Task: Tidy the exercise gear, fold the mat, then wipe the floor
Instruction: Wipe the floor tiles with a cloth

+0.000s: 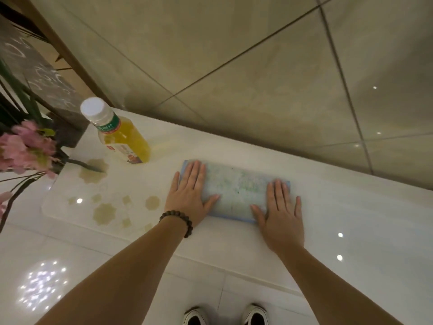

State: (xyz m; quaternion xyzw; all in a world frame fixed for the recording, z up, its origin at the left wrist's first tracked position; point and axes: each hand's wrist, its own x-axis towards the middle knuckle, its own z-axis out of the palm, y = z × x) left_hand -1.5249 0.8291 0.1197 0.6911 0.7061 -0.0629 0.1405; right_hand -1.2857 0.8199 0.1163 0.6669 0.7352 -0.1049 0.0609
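Blue-edged cloth (235, 192) flat on white ledge (328, 207), centre frame. Left hand (191, 195) presses its 9 o'clock end, right hand (280, 212) its 3 o'clock end, fingers straight, grasping nothing. Juice bottle (119, 134) at 10 o'clock; pink flowers (25, 146) beyond.

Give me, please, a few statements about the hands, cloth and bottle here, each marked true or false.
1. Both hands press flat on the cloth. True: the left hand and right hand lie on it with straight fingers.
2. The bottle has no cap. False: a white cap is on it.
3. The bottle stands left of the cloth, apart from it. True.
4. The bracelet is on the right wrist. False: it is on the left wrist.
5. The cloth covers the yellowish spills. False: they lie left of it, uncovered.
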